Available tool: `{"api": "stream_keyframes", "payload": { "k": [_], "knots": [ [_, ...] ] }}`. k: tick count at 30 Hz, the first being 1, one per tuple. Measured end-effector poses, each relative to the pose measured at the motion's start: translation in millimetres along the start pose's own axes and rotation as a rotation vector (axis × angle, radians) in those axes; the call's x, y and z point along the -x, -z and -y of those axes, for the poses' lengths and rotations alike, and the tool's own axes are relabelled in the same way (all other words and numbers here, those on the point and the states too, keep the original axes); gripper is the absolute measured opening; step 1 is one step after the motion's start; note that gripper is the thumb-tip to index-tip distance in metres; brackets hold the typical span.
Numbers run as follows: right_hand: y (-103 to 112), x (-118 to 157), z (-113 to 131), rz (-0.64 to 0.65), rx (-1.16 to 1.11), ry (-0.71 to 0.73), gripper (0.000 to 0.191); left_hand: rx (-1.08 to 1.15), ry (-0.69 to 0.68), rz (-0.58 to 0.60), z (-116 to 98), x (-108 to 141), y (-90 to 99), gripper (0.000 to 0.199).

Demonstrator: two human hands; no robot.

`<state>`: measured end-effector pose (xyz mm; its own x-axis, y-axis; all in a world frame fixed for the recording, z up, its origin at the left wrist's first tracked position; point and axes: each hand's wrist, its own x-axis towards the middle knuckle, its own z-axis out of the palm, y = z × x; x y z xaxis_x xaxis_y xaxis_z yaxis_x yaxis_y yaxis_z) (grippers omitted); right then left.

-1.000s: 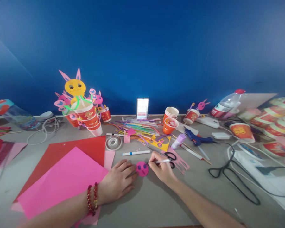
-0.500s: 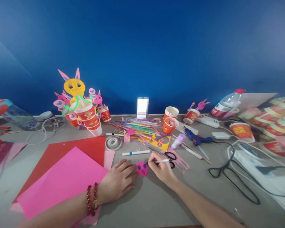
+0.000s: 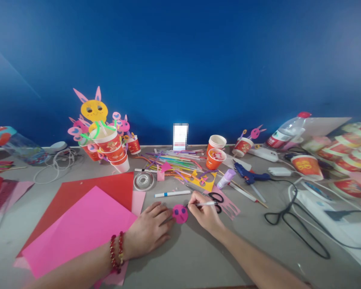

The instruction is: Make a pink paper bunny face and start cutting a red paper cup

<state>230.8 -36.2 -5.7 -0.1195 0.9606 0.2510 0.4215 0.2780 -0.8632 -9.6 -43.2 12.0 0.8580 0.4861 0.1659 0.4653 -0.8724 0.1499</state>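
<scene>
A magenta paper circle [image 3: 180, 216] with two dark blue eye spots lies flat on the grey table between my hands. My left hand [image 3: 152, 226] rests palm down beside it, fingers stretched out and the tips at its left edge. In my right hand [image 3: 205, 214] a slim white pen [image 3: 209, 203] is pinched, its dark tip at the circle's upper right edge. A white marker with a blue band [image 3: 172, 194] lies just beyond. Close to the right hand are black-handled scissors [image 3: 215, 198], partly hidden by it, on cut pink paper [image 3: 228, 204].
Red [image 3: 51, 212] and pink paper sheets [image 3: 84, 228] lie left, partly under my left arm. Behind are a tape roll [image 3: 143, 181], coloured sticks [image 3: 176, 160] and paper cups [image 3: 215, 159]. A glue gun [image 3: 251, 174] and looped black cable [image 3: 307, 241] lie right.
</scene>
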Motion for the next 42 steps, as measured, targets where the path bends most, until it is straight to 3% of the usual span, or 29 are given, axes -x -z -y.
{"api": "stream_keyframes", "payload": {
  "k": [42],
  "knots": [
    [0.5,0.6,-0.6,-0.036,0.015,0.002,0.019,-0.006,-0.008,-0.005,-0.3,-0.4,0.6,0.039]
  ]
}}
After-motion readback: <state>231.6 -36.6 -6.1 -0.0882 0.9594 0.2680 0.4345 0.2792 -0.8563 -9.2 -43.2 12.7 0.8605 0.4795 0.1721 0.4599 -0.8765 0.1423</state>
